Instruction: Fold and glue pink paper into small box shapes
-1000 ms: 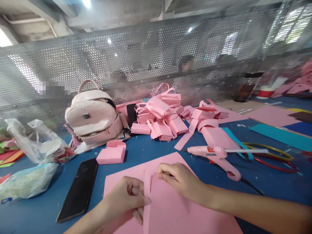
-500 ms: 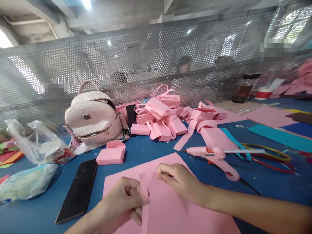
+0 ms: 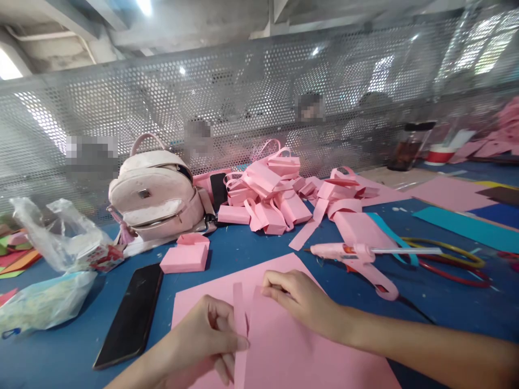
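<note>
left hand (image 3: pixel 211 335): fingers curled, thumb and forefinger pinching a narrow pink strip (image 3: pixel 239 309) that stands up from the sheet.
right hand (image 3: pixel 298 302): fingertips pressed together flat on the sheet, just right of the strip.
sheet (image 3: pixel 292 351): matte pink paper, smooth, lying on the blue table (image 3: pixel 243 248) under both hands.
around: glossy black phone (image 3: pixel 132 313) left; pink glue gun (image 3: pixel 348 253) right; heap of folded pink paper bags (image 3: pixel 271 194) behind.
change: the strip stands taller and freer of the sheet than a second ago.
</note>
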Tool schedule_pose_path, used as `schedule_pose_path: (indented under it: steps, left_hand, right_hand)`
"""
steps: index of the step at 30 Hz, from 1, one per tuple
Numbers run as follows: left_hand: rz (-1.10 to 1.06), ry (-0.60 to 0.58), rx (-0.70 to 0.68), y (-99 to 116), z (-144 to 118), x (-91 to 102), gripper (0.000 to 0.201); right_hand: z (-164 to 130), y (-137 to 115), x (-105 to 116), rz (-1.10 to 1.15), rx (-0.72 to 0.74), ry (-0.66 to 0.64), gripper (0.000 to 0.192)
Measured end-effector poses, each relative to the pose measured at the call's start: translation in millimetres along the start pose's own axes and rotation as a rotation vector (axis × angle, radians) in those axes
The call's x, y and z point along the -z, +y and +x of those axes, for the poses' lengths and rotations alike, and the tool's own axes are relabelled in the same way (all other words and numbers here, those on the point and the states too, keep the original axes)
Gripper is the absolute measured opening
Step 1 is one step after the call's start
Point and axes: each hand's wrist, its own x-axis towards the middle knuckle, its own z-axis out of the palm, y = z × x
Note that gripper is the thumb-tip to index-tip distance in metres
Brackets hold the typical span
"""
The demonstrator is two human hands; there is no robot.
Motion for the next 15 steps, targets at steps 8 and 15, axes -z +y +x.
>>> schedule_pose_path:
  steps: [8,15]
  left_hand:
    - [-0.027,0.044,0.040,3.8,0.4,-3.0,0.035]
    - [0.055,-0.005,0.019,1.8,-2.5,-0.4,0.028]
  right_hand:
    - [0.8,1.1,-0.3,-0.007,0.004,0.001,0.033]
    - [-0.2,-1.1,0.8,-0.031,0.014,-0.003,0.034]
